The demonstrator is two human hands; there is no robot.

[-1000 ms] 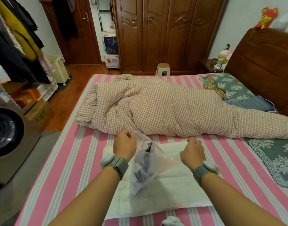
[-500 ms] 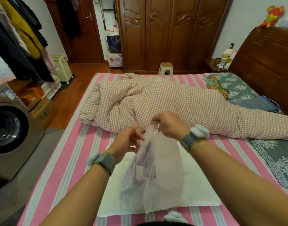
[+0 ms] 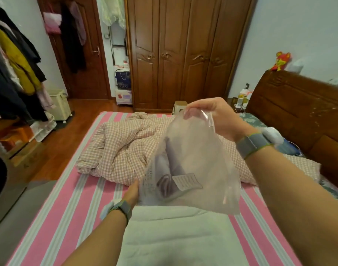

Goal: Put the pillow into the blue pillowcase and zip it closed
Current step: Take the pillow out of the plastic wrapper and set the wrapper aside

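A clear plastic bag (image 3: 198,150) hangs in the air above the bed, with a folded bluish-grey pillowcase (image 3: 169,169) and a white label inside. My right hand (image 3: 216,118) pinches the bag's top edge and holds it up. My left hand (image 3: 133,191) grips the bag's lower left corner from behind and is mostly hidden by it. The white pillow (image 3: 179,239) lies flat on the striped sheet directly below the bag, close to me.
A pink checked quilt (image 3: 118,152) lies bunched across the bed behind the bag. The pink striped sheet (image 3: 68,212) shows to the left. A wooden headboard (image 3: 298,112) stands at right, a wardrobe (image 3: 183,54) at the back, hanging clothes (image 3: 14,73) at left.
My right hand has lifted the bag's top edge up and to the right. My left hand dropped to the bag's bottom left corner. The bag now hangs clear of the pillow.
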